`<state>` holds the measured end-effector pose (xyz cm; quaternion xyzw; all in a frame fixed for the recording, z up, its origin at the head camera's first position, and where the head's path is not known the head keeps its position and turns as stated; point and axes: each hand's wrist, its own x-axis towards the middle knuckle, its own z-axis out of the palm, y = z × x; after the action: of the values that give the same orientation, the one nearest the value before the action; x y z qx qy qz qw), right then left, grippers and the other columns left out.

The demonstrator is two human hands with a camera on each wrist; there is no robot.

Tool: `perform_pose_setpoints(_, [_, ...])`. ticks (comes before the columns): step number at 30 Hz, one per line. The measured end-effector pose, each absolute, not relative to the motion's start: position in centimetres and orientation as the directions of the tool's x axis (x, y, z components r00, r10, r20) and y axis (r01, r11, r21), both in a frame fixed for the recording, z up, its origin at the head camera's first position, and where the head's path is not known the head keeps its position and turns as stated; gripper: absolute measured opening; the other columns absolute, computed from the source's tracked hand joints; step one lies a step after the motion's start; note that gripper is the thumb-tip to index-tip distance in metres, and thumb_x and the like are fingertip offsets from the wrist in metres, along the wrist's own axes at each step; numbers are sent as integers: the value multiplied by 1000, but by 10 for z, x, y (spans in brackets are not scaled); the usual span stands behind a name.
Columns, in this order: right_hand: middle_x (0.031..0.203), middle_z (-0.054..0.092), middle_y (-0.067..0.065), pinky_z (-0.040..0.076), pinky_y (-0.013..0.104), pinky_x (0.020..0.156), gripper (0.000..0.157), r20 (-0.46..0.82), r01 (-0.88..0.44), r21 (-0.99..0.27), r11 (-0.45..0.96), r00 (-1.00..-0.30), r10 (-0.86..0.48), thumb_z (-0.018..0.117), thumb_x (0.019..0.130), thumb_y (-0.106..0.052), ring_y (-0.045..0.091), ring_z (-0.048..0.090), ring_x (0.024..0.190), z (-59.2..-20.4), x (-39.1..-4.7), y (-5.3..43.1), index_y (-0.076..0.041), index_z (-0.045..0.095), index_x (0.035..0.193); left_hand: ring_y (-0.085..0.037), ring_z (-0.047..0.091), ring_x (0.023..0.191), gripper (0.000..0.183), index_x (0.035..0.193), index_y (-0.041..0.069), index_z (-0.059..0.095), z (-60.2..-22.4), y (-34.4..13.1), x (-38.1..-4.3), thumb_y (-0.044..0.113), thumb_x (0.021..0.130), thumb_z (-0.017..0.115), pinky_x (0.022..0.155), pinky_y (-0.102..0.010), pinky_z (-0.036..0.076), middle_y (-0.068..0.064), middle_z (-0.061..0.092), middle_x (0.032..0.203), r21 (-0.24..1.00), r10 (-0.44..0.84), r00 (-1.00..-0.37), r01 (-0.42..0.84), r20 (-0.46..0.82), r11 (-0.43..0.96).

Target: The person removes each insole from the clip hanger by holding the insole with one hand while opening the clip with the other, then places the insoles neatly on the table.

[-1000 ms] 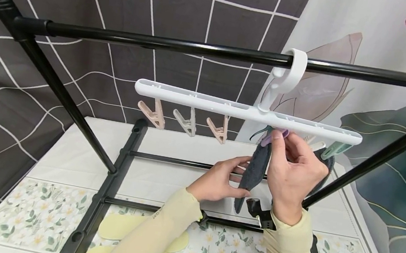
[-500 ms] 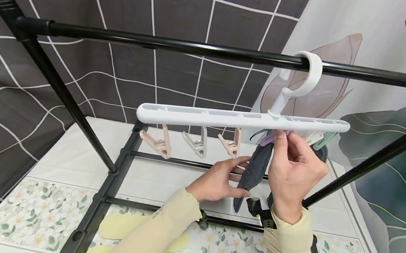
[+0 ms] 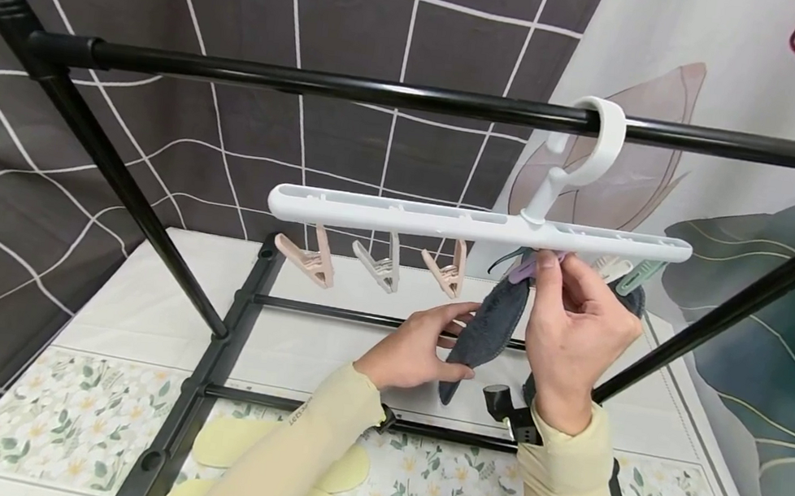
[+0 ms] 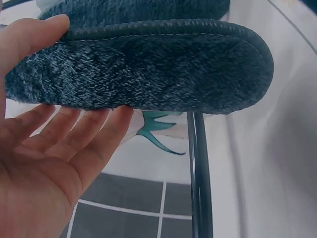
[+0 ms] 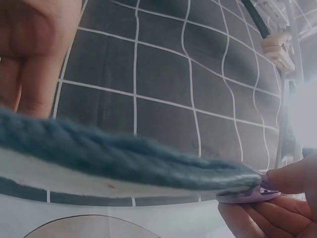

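Observation:
A dark grey fuzzy insole (image 3: pixel 487 328) hangs from a purple clothes peg (image 3: pixel 523 270) under a white clip hanger (image 3: pixel 401 215). With thumb and index finger, my right hand (image 3: pixel 578 342) pinches that peg at the insole's upper end. My left hand (image 3: pixel 409 353) holds the insole lower down; in the left wrist view its thumb lies on one long edge of the insole (image 4: pixel 163 69) and its fingertips on the other. The right wrist view shows the purple peg (image 5: pixel 247 197) on the insole's end. Another dark insole (image 3: pixel 633 298) hangs behind, at a green peg (image 3: pixel 640 276).
The hanger hooks over the black top bar (image 3: pixel 342 86) of a drying rack. Three free pegs, one of them a pink peg (image 3: pixel 310 256), dangle at its left. Yellow insole-shaped pieces (image 3: pixel 228 441) lie on the flowered table cover (image 3: pixel 84 417). Slanting rack legs (image 3: pixel 132 185) flank the hands.
The hanger has turned on its hook, and the hook has shifted right along the bar. My left hand has moved slightly left, swinging the insole's lower end with it.

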<state>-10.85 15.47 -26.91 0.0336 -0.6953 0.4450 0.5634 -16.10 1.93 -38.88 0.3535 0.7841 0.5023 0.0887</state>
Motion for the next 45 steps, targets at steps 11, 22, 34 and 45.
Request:
perform_pose_setpoints(11, [66, 68, 14, 41, 8, 52, 15, 813, -551, -582, 597, -372, 449, 67, 82, -10, -3, 60, 57, -267, -108, 156, 4, 73, 78, -7, 53, 109, 82, 143, 24, 34, -386, 6, -164, 29, 73, 77, 91, -24, 45, 3, 49, 131, 658, 652, -726, 603, 218, 451])
perform_pose_setpoints(22, [68, 67, 18, 45, 9, 53, 13, 801, -585, -597, 549, -394, 452, 66, 81, -4, 2, 62, 60, -261, -103, 152, 8, 71, 80, -13, 49, 118, 82, 143, 21, 35, -381, 1, -159, 30, 73, 76, 97, -30, 41, 3, 48, 132, 586, 668, -713, 641, 214, 496])
perform_pose_setpoints(34, [75, 69, 16, 51, 12, 59, 12, 766, -559, -642, 525, -434, 474, 69, 80, -6, 5, 66, 66, -268, -108, 159, 3, 73, 87, -10, 48, 118, 80, 142, 17, 37, -377, -3, -154, 29, 73, 75, 98, -27, 40, 2, 49, 132, 560, 684, -695, 665, 221, 494])
perform_pose_setpoints(45, [79, 70, 15, 53, 16, 60, 13, 744, -559, -668, 491, -472, 473, 72, 78, -8, 9, 67, 68, -279, -115, 172, -2, 74, 89, -12, 51, 111, 78, 139, 13, 42, -372, -2, -145, 30, 70, 76, 95, -27, 42, 1, 54, 126, 496, 685, -700, 676, 200, 546])
